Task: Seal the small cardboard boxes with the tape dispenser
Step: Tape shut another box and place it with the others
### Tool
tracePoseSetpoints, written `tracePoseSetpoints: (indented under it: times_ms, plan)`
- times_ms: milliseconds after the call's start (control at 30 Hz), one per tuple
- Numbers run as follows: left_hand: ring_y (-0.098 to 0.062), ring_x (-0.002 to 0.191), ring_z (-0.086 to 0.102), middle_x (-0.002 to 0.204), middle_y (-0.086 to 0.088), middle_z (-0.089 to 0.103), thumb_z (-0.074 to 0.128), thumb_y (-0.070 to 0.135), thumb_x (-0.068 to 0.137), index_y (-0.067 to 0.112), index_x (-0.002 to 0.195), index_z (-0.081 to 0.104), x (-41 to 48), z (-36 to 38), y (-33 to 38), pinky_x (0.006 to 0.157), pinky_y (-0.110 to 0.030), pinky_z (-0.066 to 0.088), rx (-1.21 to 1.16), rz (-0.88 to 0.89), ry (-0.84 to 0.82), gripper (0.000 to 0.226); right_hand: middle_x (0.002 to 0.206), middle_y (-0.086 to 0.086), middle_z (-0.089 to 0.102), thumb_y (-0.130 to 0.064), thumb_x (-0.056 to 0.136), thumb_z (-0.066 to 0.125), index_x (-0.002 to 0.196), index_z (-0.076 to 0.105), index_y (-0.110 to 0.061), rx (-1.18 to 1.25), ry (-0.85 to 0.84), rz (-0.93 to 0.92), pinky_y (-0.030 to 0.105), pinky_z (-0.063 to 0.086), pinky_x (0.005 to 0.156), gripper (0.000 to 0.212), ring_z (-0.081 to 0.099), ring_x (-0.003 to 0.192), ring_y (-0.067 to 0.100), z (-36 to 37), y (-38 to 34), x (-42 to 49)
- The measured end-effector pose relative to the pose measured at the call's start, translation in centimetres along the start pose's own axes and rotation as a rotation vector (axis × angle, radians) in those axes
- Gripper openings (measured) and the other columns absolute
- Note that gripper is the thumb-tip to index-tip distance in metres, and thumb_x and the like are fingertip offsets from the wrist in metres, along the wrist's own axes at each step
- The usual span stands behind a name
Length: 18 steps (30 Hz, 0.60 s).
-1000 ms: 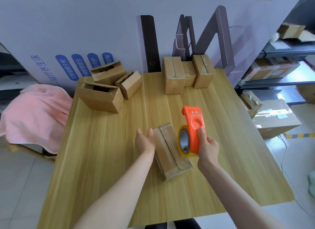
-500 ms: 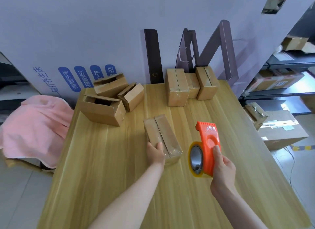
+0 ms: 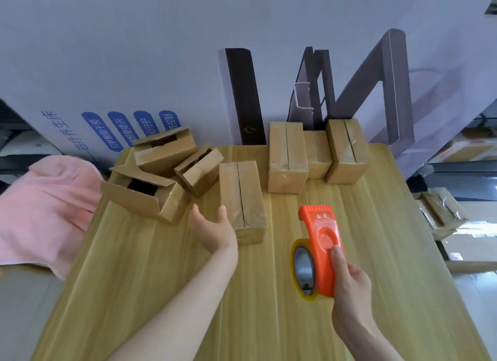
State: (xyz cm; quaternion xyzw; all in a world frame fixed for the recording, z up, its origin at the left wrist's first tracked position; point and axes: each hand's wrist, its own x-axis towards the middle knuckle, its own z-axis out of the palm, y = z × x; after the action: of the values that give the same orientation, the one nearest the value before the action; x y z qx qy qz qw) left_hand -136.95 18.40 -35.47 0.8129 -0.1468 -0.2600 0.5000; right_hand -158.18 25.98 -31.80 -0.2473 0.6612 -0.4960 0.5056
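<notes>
Sealed box: a small brown cardboard box (image 3: 242, 199), with glossy tape showing at its near end, is sitting mid-counter with its flaps closed.
Left hand: the left hand (image 3: 213, 229) is reaching with straight, spread fingers just beside the box's near left corner. I cannot tell whether it is touching.
Dispenser: an orange plastic tape dispenser (image 3: 320, 242) carrying a yellowish tape roll (image 3: 302, 269) is hanging upright to the right of the box, apart from it.
Right hand: the right hand (image 3: 349, 282) is gripping the dispenser's lower end, thumb lying on its flat side.
Counter: the light wooden counter (image 3: 269, 320) is carrying three closed boxes (image 3: 286, 156) at its far edge and three open-flapped boxes (image 3: 145, 194) at its far left.
Beyond: a pink cloth (image 3: 45, 207) is lying past the left edge.
</notes>
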Motion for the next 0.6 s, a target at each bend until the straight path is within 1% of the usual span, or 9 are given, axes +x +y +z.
tracePoseSetpoints:
  times_ms: [33, 100, 167, 233, 333, 400, 433, 500, 600]
  plan:
    - [-0.024, 0.137, 0.036, 0.150, -0.006, 0.034, 0.069, 0.032, 0.086, 0.020, 0.144, 0.035, -1.3, 0.0, -1.0, 0.104, -0.039, 0.038, -0.041, -0.060, 0.066, 0.068, 0.049, 0.000, 0.059, -0.046, 0.088, 0.062, 0.051, 0.064, -0.014, -0.005, -0.012, 0.006, 0.030, 0.041, 0.055, 0.048, 0.053, 0.043, 0.008, 0.3, 0.0, 0.6]
    - [-0.023, 0.123, 0.046, 0.140, -0.006, 0.043, 0.073, 0.035, 0.082, 0.020, 0.136, 0.046, -3.5, 0.3, -2.3, 0.093, -0.033, 0.042, -0.127, -0.183, 0.105, 0.062, 0.050, 0.000, 0.056, -0.046, 0.088, 0.062, 0.052, 0.061, -0.014, -0.016, -0.032, 0.016, 0.031, 0.040, 0.056, 0.048, 0.051, 0.046, 0.010, 0.9, -0.1, 1.5]
    - [-0.019, 0.113, 0.054, 0.129, -0.005, 0.054, 0.074, 0.032, 0.081, 0.018, 0.128, 0.054, -3.8, 1.1, -2.5, 0.090, -0.030, 0.046, -0.185, -0.191, 0.088, 0.053, 0.055, 0.004, 0.057, -0.048, 0.087, 0.062, 0.061, 0.061, -0.009, -0.027, -0.050, 0.022, 0.031, 0.040, 0.058, 0.046, 0.051, 0.052, 0.016, 1.5, -0.2, 2.2]
    - [-0.022, 0.115, 0.057, 0.126, -0.006, 0.061, 0.072, 0.028, 0.084, 0.015, 0.127, 0.058, -3.0, 1.9, -2.1, 0.096, -0.034, 0.047, -0.224, -0.188, 0.072, 0.048, 0.056, 0.005, 0.058, -0.049, 0.086, 0.063, 0.066, 0.062, -0.007, -0.029, -0.056, 0.030, 0.030, 0.041, 0.058, 0.046, 0.052, 0.053, 0.017, 1.8, -0.1, 2.7]
    - [-0.025, 0.126, 0.051, 0.135, -0.006, 0.056, 0.064, 0.031, 0.090, 0.014, 0.136, 0.052, -1.7, 3.1, -1.1, 0.105, -0.041, 0.042, -0.172, -0.152, 0.031, 0.050, 0.052, 0.000, 0.060, -0.050, 0.084, 0.063, 0.063, 0.063, -0.010, -0.025, -0.054, 0.038, 0.029, 0.042, 0.056, 0.045, 0.053, 0.047, 0.011, 1.9, -0.2, 3.2]
    - [-0.026, 0.130, 0.047, 0.139, -0.006, 0.052, 0.059, 0.034, 0.093, 0.015, 0.140, 0.047, -0.7, 4.0, -0.5, 0.105, -0.041, 0.042, -0.113, -0.096, 0.007, 0.051, 0.052, 0.001, 0.062, -0.049, 0.084, 0.064, 0.064, 0.064, -0.009, -0.035, -0.055, 0.050, 0.029, 0.043, 0.057, 0.044, 0.056, 0.046, 0.010, 1.9, -0.1, 3.6]
    - [-0.026, 0.130, 0.047, 0.140, -0.007, 0.052, 0.056, 0.034, 0.094, 0.016, 0.141, 0.046, -0.2, 4.6, -0.1, 0.105, -0.040, 0.042, -0.095, -0.071, 0.005, 0.051, 0.055, 0.003, 0.064, -0.049, 0.083, 0.064, 0.066, 0.066, -0.009, -0.040, -0.059, 0.060, 0.030, 0.044, 0.057, 0.044, 0.058, 0.049, 0.012, 1.9, 0.0, 3.8]
    - [-0.025, 0.129, 0.048, 0.140, -0.007, 0.051, 0.054, 0.034, 0.096, 0.016, 0.142, 0.045, 1.1, 5.8, 0.7, 0.100, -0.036, 0.043, -0.079, -0.041, 0.005, 0.050, 0.059, 0.007, 0.066, -0.053, 0.077, 0.066, 0.067, 0.068, -0.008, -0.043, -0.055, 0.072, 0.033, 0.044, 0.059, 0.047, 0.059, 0.056, 0.019, 1.7, 0.3, 4.3]
    - [-0.025, 0.126, 0.051, 0.139, -0.007, 0.053, 0.053, 0.031, 0.097, 0.016, 0.142, 0.045, 3.1, 7.8, 2.2, 0.100, -0.038, 0.047, -0.053, -0.033, -0.008, 0.048, 0.061, 0.010, 0.065, -0.060, 0.067, 0.065, 0.069, 0.068, -0.005, -0.066, -0.048, 0.084, 0.034, 0.044, 0.060, 0.055, 0.057, 0.058, 0.022, 1.5, 0.5, 4.9]
